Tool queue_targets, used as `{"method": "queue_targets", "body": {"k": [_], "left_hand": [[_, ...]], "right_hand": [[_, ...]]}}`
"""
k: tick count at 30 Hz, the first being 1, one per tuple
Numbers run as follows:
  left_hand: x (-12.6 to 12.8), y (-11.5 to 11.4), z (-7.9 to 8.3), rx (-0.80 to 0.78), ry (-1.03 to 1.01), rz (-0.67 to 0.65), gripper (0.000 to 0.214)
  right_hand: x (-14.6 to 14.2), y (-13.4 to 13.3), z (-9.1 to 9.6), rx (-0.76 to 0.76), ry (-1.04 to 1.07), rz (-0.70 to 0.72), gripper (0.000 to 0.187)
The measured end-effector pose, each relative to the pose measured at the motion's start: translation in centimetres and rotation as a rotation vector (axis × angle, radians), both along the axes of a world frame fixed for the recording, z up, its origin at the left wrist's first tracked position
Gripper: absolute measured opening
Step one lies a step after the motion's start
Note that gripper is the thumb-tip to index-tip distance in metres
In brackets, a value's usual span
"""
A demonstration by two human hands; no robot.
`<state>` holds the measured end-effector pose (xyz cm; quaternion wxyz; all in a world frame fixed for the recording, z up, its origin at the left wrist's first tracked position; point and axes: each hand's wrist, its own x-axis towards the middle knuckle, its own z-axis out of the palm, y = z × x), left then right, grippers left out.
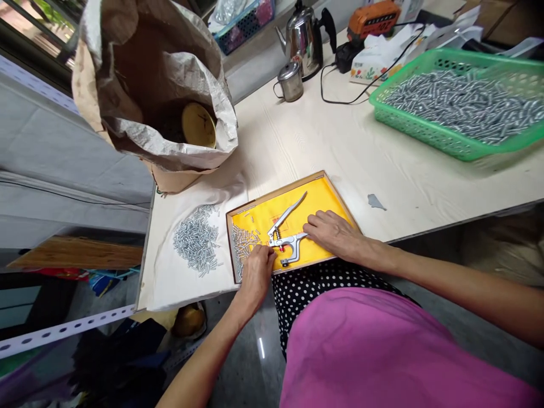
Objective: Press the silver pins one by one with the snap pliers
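Observation:
Snap pliers [293, 241] with silver handles lie in a shallow tray [340, 198] with a yellow lining, their handles spread apart. My right hand [334, 233] has its curled fingers on the end of the lower handle. Beside the pliers' jaw end, my left hand [257, 269] holds its thumb and fingers pinched together; whatever is between them is too small to make out. Small metal pins [243, 243] lie loose in the tray's left end, just beyond my left hand. A pile of similar silver pins [195, 241] sits on a white cloth [164, 283] left of the tray.
A large open paper sack [170, 170] stands at the back left, a yellow round thing inside. The green basket [425, 139] at the right holds many metal pieces. Behind are a metal mug [290, 85], a kettle [304, 42] and an orange battery [374, 20] with a cable.

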<state>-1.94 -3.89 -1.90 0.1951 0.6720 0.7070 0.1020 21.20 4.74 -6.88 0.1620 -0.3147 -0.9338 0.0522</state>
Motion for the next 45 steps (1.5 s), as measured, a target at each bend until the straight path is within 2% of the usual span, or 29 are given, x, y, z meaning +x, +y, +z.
{"method": "queue_targets", "body": {"k": [3, 6, 9, 11, 14, 27, 31, 34, 35, 38, 40, 42, 45], "left_hand": [[-0.2, -0.1, 0.2, -0.018, -0.004, 0.047, 0.015], [-0.1, 0.3, 0.6, -0.146, -0.273, 0.248, 0.014], [0.5, 0.9, 0.7, -0.318, -0.626, 0.492, 0.029], [0.9, 1.1, 0.5, -0.346, -0.747, 0.563, 0.039], [1.5, 1.2, 0.4, -0.341, -0.782, 0.606, 0.044], [2.2, 1.2, 1.3, -0.370, -0.688, 0.610, 0.051], [2.2, 1.4, 1.3, -0.378, -0.678, 0.597, 0.050], [2.1, 1.6, 1.2, -0.410, -0.646, 0.557, 0.047], [2.0, 1.7, 1.2, -0.417, -0.631, 0.543, 0.046], [1.7, 1.7, 1.0, -0.428, -0.581, 0.500, 0.045], [1.5, 1.6, 0.8, -0.433, -0.546, 0.476, 0.045], [1.4, 1.6, 0.6, -0.438, -0.528, 0.461, 0.046], [1.2, 1.6, 0.5, -0.437, -0.525, 0.443, 0.046]], "right_hand": [[0.1, 0.0, 0.1, 0.003, -0.020, -0.001, 0.015], [0.1, 0.0, 0.4, -0.011, -0.038, 0.020, 0.015], [0.1, 0.0, 0.7, -0.035, -0.048, 0.040, 0.015], [0.1, 0.0, 0.7, -0.046, -0.055, 0.031, 0.015], [0.1, 0.0, 0.6, -0.060, -0.055, 0.029, 0.016], [0.1, -0.1, 0.7, -0.062, -0.050, 0.034, 0.014], [0.1, -0.1, 1.1, -0.101, -0.074, 0.036, 0.016], [0.2, 0.3, 1.6, -0.162, -0.078, 0.040, 0.009], [0.3, 0.6, 1.8, -0.172, -0.068, 0.042, 0.016], [0.3, 2.3, 1.8, -0.130, -0.028, 0.061, 0.068], [0.2, 3.8, 1.5, -0.099, -0.027, 0.106, 0.091], [-0.1, 5.3, 1.3, -0.116, -0.052, 0.161, 0.095], [-0.6, 7.3, 1.3, -0.162, -0.102, 0.204, 0.076]]}}
